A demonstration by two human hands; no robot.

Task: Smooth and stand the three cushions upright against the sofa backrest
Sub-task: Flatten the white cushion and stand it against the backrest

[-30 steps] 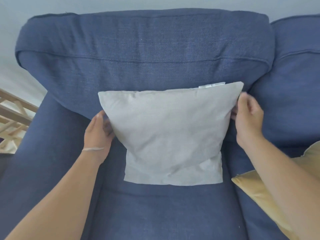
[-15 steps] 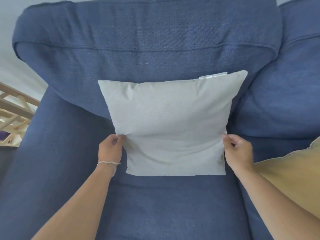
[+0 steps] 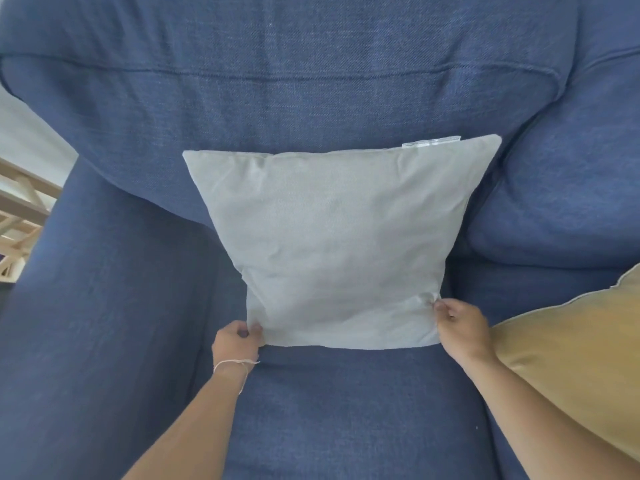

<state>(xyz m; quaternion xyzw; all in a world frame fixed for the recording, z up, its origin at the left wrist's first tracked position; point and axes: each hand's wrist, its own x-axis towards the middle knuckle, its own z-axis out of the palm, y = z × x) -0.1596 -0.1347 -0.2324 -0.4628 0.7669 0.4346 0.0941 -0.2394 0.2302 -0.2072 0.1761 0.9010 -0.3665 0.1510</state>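
A grey cushion [image 3: 332,247] stands upright on the seat [image 3: 346,410] of a blue sofa, its back leaning against the sofa backrest [image 3: 294,98]. Its top edge reaches about halfway up the backrest, and a small white label [image 3: 431,143] pokes up from that edge near the cushion's upper right corner. The cover shows faint creases (most of them low down, toward the bottom corners).

The left hand [image 3: 237,342] is closed in a pinch on the cushion's lower left corner, thumb and fingers pressed together on the fabric. A thin string bracelet [image 3: 232,364] circles that wrist. The right hand [image 3: 462,329] is closed on the cushion's right edge just above the lower right corner, where the cloth bunches into small folds at the fingertips.

To the right of the grey cushion, a yellow cushion [image 3: 571,362] lies tilted on the seat, partly cut off by the picture's edge; the right forearm crosses in front of it. The sofa's armrest [image 3: 104,289] rises to the left of the grey cushion, and beyond it a light wooden frame [image 3: 20,216] shows at the picture's left edge.
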